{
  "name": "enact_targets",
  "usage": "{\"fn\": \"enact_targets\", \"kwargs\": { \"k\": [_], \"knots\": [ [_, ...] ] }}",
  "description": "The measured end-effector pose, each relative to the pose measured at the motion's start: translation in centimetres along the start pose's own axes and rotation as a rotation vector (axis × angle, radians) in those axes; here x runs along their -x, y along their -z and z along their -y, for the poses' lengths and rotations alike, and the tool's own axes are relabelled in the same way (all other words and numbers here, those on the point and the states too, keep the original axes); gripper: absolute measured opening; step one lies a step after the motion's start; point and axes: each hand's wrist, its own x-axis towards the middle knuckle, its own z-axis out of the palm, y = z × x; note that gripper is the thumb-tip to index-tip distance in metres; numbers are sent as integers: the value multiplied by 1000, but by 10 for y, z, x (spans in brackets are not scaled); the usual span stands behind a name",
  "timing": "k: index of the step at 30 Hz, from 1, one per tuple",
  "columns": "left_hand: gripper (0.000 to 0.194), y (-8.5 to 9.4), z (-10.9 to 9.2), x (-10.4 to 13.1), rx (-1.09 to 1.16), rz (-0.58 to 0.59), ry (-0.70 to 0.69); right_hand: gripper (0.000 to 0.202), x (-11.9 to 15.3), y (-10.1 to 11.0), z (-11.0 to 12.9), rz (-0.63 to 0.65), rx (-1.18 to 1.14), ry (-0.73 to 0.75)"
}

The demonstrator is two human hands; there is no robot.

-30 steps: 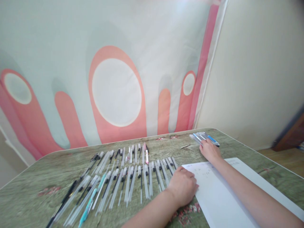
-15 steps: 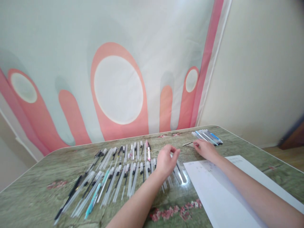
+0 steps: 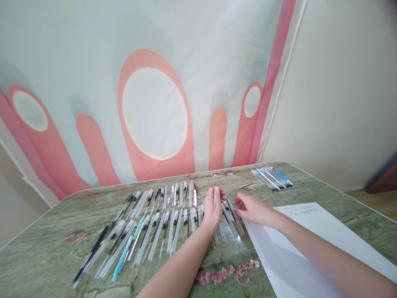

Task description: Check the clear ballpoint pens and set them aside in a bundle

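We've our L hand (image 3: 214, 209) cupped & R hand (image 3: 252, 210) half curled, at the near 1 of 2 rows of clear plastic pen tubes (image 3: 156, 237); can't tell if they hold any. 1 white paper sheet (image 3: 273, 256) lies R of 'em.

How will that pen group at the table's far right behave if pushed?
The pen group shows slim, straight pieces, each probably stiff and light. They lie side by side with no visible band, so they may roll or fan apart.

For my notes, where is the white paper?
In the head view, the white paper lies at the right of the table, nearer than the pen pile, beneath the right forearm.
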Motion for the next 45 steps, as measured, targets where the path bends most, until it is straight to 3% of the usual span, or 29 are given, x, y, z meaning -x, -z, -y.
{"fn": "enact_targets", "kwargs": {
  "k": [12,38,45],
  "knots": [
    [31,1,5,-1,-4,23,17,22,0,-25,3,16,77,-93],
    [34,1,9,-2,2,36,27,30,-2,-22,5,-48,341,-193],
    [35,0,7,-2,24,29,43,29,-5,-21,-1,-48,289,-225]
  ]
}}
